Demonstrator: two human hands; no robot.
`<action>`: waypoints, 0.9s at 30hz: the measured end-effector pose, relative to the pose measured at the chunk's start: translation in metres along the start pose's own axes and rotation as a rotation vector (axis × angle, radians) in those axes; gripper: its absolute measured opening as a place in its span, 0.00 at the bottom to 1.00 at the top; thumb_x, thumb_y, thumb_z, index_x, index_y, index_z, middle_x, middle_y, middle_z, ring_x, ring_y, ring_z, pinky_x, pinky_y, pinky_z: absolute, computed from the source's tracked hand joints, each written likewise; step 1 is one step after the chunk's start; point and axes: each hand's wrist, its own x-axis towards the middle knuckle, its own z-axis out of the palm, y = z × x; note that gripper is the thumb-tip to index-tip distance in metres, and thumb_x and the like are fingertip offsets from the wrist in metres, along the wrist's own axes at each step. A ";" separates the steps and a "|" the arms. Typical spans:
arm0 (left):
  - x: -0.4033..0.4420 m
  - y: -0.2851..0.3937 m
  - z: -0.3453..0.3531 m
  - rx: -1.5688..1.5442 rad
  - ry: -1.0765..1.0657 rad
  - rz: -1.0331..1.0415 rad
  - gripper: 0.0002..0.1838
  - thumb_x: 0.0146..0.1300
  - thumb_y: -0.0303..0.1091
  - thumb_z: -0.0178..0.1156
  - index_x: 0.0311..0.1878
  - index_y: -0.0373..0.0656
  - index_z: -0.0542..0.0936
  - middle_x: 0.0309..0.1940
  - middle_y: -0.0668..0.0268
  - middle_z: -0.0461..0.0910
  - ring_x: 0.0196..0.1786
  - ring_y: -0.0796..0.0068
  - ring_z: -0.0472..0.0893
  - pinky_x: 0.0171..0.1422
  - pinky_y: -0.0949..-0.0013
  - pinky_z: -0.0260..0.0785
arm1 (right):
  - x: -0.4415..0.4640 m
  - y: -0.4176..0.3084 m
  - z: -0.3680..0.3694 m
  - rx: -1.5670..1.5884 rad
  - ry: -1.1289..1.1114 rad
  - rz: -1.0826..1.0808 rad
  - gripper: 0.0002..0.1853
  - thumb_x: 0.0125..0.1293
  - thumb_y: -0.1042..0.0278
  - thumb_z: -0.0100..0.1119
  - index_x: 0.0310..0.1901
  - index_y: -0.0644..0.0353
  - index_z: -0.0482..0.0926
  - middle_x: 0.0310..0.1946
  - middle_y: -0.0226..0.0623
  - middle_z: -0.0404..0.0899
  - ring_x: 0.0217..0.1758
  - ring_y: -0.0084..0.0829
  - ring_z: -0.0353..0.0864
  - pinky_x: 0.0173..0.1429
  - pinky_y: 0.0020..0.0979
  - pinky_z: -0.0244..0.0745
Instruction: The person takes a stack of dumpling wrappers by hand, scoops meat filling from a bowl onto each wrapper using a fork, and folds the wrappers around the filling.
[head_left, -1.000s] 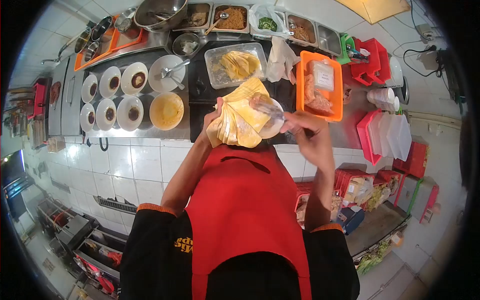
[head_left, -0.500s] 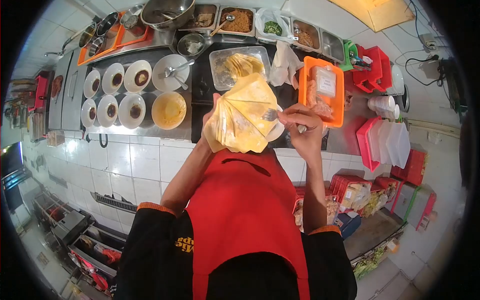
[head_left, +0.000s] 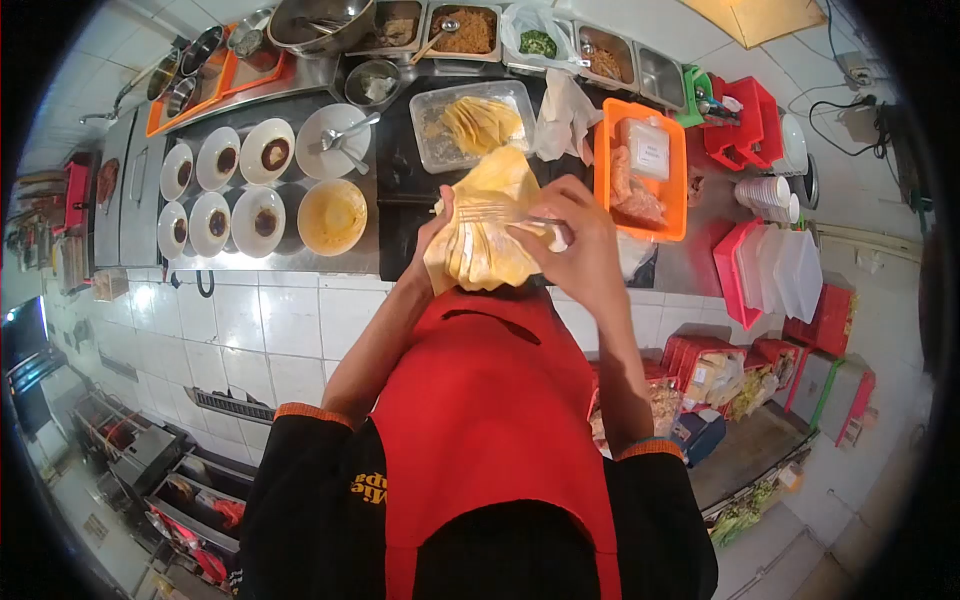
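A fanned stack of yellow wonton wrappers (head_left: 475, 255) is in my left hand (head_left: 430, 250), whose fingers close round its left side and are partly hidden behind it. My right hand (head_left: 580, 240) grips a fork (head_left: 485, 212) by the handle. The tines lie across the upper middle of the wrappers, pointing left. Just beyond my hands, more wrappers (head_left: 480, 125) are fanned out in a clear plastic tray (head_left: 428, 145).
Left on the steel counter stand several white bowls with dark sauce (head_left: 258, 222), a bowl with yellow residue (head_left: 332, 217) and a plate with spoons (head_left: 325, 140). An orange basket (head_left: 603, 180) of packaged meat sits right. Steel pans (head_left: 465, 32) of toppings line the back.
The fork has moved left, from the right side of the wrappers to across their middle. My right hand has come closer to my left, and the wrapper stack looks less widely spread.
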 end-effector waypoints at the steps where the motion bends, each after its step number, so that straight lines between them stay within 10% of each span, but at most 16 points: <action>1: 0.004 -0.001 -0.009 -0.005 0.007 -0.009 0.40 0.76 0.66 0.39 0.73 0.40 0.65 0.64 0.54 0.77 0.63 0.59 0.81 0.68 0.55 0.75 | -0.005 -0.005 0.008 0.002 -0.004 0.012 0.12 0.51 0.73 0.76 0.37 0.59 0.82 0.38 0.39 0.80 0.39 0.42 0.84 0.43 0.35 0.79; 4: 0.013 0.000 -0.027 -0.194 -0.231 0.014 0.39 0.76 0.65 0.39 0.74 0.42 0.65 0.65 0.55 0.76 0.64 0.59 0.80 0.66 0.54 0.75 | -0.021 -0.010 0.037 0.028 0.081 -0.042 0.12 0.51 0.77 0.73 0.38 0.58 0.85 0.46 0.37 0.85 0.43 0.40 0.86 0.43 0.31 0.80; 12: 0.005 -0.002 -0.028 -0.084 -0.032 0.008 0.39 0.76 0.65 0.39 0.72 0.37 0.65 0.62 0.53 0.77 0.63 0.58 0.81 0.68 0.54 0.75 | -0.014 0.013 0.037 0.193 0.177 0.107 0.14 0.54 0.76 0.75 0.44 0.59 0.88 0.42 0.36 0.81 0.38 0.28 0.81 0.33 0.26 0.74; 25: 0.016 -0.006 -0.040 -0.035 0.104 0.040 0.38 0.76 0.66 0.41 0.71 0.40 0.68 0.62 0.54 0.78 0.62 0.60 0.82 0.65 0.55 0.77 | -0.028 0.001 0.054 0.047 0.093 -0.015 0.15 0.53 0.77 0.71 0.45 0.56 0.87 0.41 0.35 0.85 0.40 0.41 0.86 0.45 0.38 0.81; 27: 0.020 -0.003 -0.054 -0.235 -0.141 0.034 0.38 0.77 0.65 0.40 0.71 0.40 0.69 0.63 0.53 0.78 0.62 0.59 0.81 0.67 0.54 0.75 | -0.037 -0.015 0.056 -0.024 -0.017 0.052 0.19 0.53 0.77 0.71 0.49 0.55 0.87 0.45 0.37 0.86 0.43 0.42 0.86 0.48 0.37 0.82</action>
